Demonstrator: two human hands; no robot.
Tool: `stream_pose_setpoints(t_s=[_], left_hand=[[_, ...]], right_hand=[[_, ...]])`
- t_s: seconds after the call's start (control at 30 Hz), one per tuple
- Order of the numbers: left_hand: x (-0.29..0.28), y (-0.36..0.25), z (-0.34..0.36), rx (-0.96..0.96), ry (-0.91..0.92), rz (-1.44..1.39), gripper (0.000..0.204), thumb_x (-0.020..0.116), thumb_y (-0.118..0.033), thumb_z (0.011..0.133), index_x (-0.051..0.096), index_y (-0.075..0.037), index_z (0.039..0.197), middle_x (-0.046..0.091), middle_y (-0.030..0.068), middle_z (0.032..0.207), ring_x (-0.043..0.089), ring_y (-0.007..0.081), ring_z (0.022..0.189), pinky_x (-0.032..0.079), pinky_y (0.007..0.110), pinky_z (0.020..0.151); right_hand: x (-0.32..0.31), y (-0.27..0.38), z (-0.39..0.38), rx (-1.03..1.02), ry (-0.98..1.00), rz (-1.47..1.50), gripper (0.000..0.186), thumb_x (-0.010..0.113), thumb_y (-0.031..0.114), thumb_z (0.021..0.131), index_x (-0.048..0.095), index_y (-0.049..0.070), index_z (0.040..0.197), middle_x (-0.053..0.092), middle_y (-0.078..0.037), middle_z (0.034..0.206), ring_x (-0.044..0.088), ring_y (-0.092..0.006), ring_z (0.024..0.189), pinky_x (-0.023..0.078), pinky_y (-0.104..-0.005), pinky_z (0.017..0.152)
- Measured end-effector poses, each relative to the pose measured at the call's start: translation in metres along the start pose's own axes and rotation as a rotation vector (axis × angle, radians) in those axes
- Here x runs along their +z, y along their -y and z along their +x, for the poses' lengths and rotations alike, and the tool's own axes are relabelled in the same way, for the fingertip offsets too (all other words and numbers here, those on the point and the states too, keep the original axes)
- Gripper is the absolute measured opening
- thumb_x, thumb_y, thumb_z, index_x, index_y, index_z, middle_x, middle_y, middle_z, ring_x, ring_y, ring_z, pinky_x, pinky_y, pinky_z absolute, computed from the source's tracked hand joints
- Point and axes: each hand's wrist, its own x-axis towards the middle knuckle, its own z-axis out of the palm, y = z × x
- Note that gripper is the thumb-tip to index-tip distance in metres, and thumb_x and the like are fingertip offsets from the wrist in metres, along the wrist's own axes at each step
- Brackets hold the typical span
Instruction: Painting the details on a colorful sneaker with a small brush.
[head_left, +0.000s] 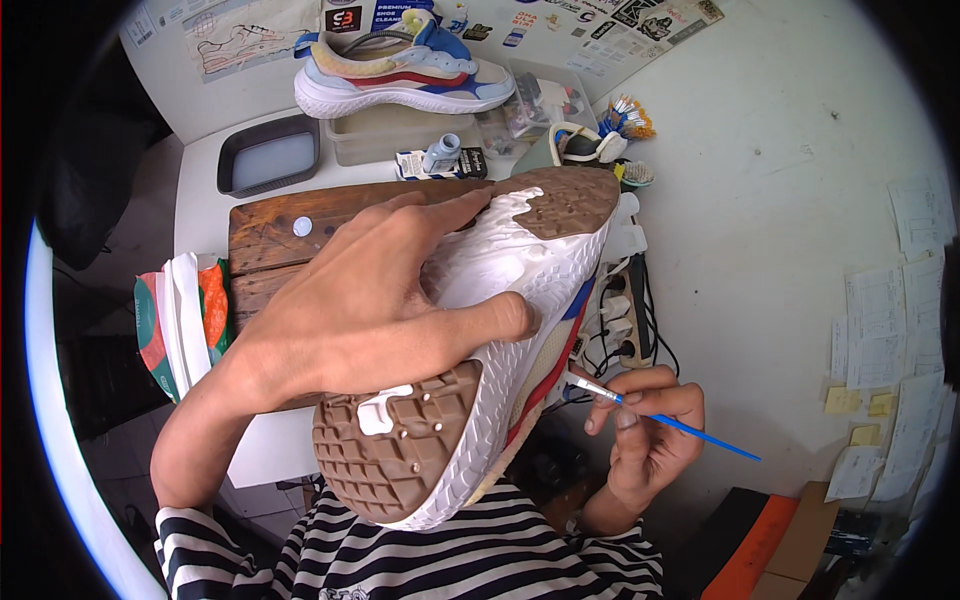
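A sneaker [565, 265] is held up with its sole facing me, toe at the upper right. The sole has brown rubber tread at both ends and a white midsole; white patches mark the brown heel tread [385, 460]. My left hand [360, 290] is closed round the shoe's middle, its thumb pressing on the white part. In my right hand [645, 430], a thin blue paintbrush [690, 430] is pinched between thumb and fingers. Its pale bristles are beside the shoe's red-trimmed upper; whether they touch it, I cannot tell.
Under the shoe lies a wooden board [262, 225] with a small white cap [301, 226]. Behind are a black tray [268, 155] of cloudy liquid, a small bottle [442, 152] and a matching sneaker [400, 85]. A power strip [630, 310] with cables sits right, a tissue pack [185, 310] left.
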Motion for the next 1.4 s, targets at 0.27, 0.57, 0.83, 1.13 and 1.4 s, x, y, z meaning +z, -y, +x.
stream_pose_setpoints(t_s=[0.27,0.57,0.83,1.13,1.4], left_hand=[[-0.002,-0.008,0.006,-0.067,0.077,0.023,0.088,0.068,-0.048,0.070,0.053,0.005,0.138,0.061,0.0314,0.125,0.061,0.0383,0.115,0.046,0.040,0.100],[0.000,-0.005,0.009,-0.008,0.070,0.043,0.087,0.069,-0.047,0.071,0.053,0.004,0.138,0.062,0.0304,0.125,0.061,0.0381,0.116,0.046,0.039,0.101],[-0.003,-0.010,0.009,-0.071,0.090,0.065,0.085,0.070,-0.046,0.072,0.053,0.003,0.139,0.061,0.0294,0.128,0.060,0.0373,0.118,0.044,0.039,0.103],[-0.002,-0.006,0.011,-0.030,0.076,0.129,0.084,0.070,-0.046,0.072,0.053,0.001,0.139,0.060,0.0297,0.129,0.060,0.0380,0.119,0.045,0.040,0.102],[0.003,-0.001,0.010,0.060,-0.013,0.063,0.068,0.064,-0.045,0.075,0.063,0.010,0.115,0.064,0.0256,0.067,0.068,0.0380,0.072,0.053,0.045,0.074]], right_hand=[[-0.004,0.000,0.002,-0.015,0.064,-0.048,0.010,0.055,-0.005,0.095,0.047,-0.005,0.101,0.058,-0.023,0.098,0.057,-0.0131,0.068,0.053,-0.0272,0.067],[-0.007,-0.003,0.006,-0.034,0.129,-0.045,0.009,0.055,-0.005,0.095,0.049,-0.007,0.102,0.058,-0.022,0.099,0.057,-0.0123,0.068,0.052,-0.0257,0.064],[-0.002,0.001,0.008,-0.013,0.109,-0.143,0.020,0.059,0.012,0.099,0.045,-0.001,0.097,0.057,-0.018,0.090,0.055,-0.0131,0.061,0.048,-0.0251,0.058],[-0.006,0.002,0.006,-0.013,0.130,-0.084,0.009,0.058,-0.003,0.096,0.051,-0.006,0.100,0.059,-0.020,0.098,0.058,-0.0114,0.068,0.053,-0.0254,0.065],[-0.006,-0.002,0.005,-0.043,0.128,-0.094,0.011,0.059,0.000,0.096,0.051,-0.006,0.099,0.060,-0.020,0.096,0.058,-0.0111,0.067,0.053,-0.0248,0.065]])
